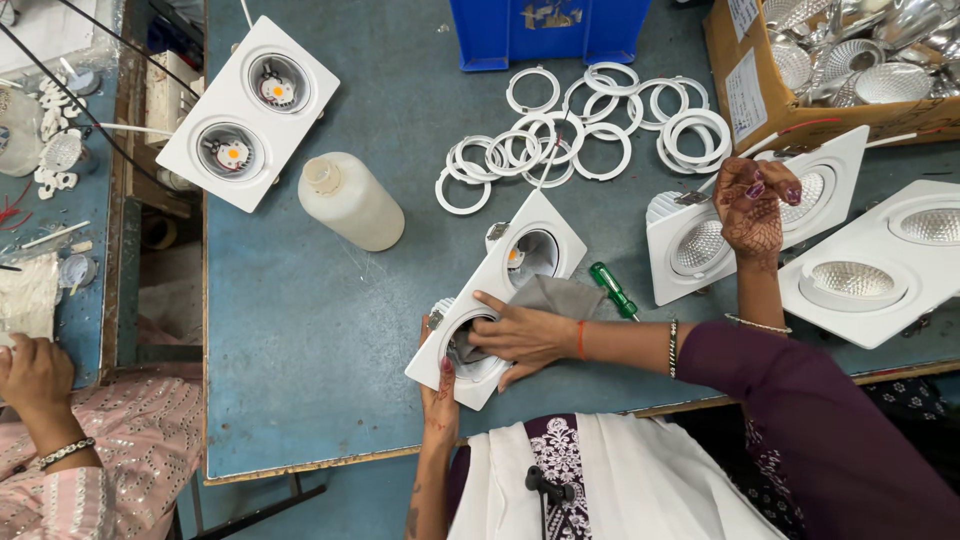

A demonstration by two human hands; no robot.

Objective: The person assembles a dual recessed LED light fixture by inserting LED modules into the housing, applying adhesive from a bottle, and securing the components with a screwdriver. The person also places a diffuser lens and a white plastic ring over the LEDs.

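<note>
cardboard box (790,110) cut off top-right, blue bin (545,35) cropped by top edge
</note>
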